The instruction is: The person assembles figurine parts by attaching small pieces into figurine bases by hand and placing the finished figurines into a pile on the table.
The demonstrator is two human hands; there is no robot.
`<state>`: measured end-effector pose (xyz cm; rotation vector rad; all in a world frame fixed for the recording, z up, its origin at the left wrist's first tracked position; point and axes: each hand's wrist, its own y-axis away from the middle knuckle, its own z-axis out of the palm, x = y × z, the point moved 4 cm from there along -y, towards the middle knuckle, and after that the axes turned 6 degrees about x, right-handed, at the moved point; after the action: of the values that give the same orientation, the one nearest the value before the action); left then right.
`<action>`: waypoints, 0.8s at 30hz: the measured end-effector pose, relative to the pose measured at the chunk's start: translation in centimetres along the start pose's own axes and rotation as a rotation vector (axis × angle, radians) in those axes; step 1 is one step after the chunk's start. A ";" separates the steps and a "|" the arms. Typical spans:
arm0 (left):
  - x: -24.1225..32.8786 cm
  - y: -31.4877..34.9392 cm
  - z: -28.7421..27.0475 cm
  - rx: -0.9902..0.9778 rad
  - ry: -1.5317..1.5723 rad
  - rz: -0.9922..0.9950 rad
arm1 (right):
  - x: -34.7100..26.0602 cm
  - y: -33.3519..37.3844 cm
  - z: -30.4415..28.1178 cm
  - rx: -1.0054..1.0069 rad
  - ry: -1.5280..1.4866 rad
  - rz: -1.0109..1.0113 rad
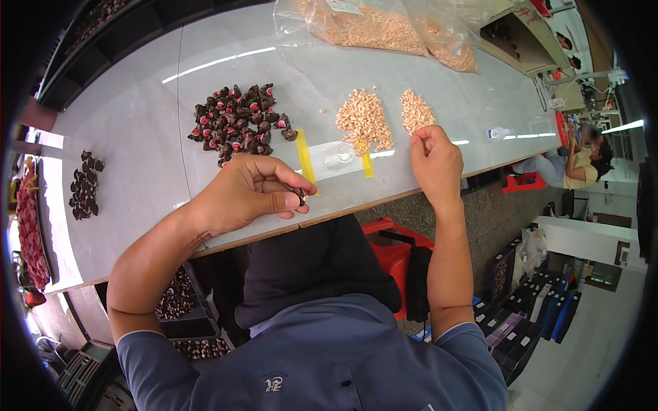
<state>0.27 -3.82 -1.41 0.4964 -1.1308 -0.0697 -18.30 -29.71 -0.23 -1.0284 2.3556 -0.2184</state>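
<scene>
My left hand (243, 194) is closed on a small dark brown figure (301, 194), pinched between thumb and fingers above the table's near edge. A pale spot shows on the figure. My right hand (437, 163) has thumb and fingers pressed together at the near end of a small pile of beige pieces (415, 109); whatever is between the fingertips is too small to name. Left of it lies a bigger pile of beige pieces (362, 118). Beyond my left hand spreads a heap of dark figures with red-and-white spots (236, 116).
Between the piles, a small clear round dish (338, 157) sits on a white patch edged with yellow tape (306, 154). More dark pieces (85, 186) lie at the far left. Bags of beige pieces (370, 29) stand at the back. A small white bottle (498, 133) is at right.
</scene>
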 end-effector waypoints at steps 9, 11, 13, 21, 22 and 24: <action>0.4 0.1 0.2 -0.007 -0.007 -0.022 | -3.7 2.1 -2.1 0.018 -0.430 -0.129; 0.3 0.0 0.2 -0.051 -0.008 -0.034 | -5.6 2.9 -2.2 -0.054 -0.505 -0.169; 0.2 0.2 0.1 -0.052 -0.011 -0.039 | -7.6 3.4 -2.0 -0.125 -0.585 -0.213; 0.1 0.2 0.5 -0.124 -0.034 -0.058 | -12.4 4.5 -0.3 -0.297 -0.558 -0.476; 0.0 0.2 0.5 -0.130 -0.034 -0.060 | -12.9 4.5 -0.3 -0.302 -0.530 -0.525; -0.1 0.3 0.4 -0.134 -0.030 -0.060 | -13.7 4.4 -0.3 -0.311 -0.502 -0.577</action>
<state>-0.18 -3.67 -1.23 0.4110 -1.1324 -0.2042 -13.68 -16.82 4.28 -1.6759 1.6314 0.1874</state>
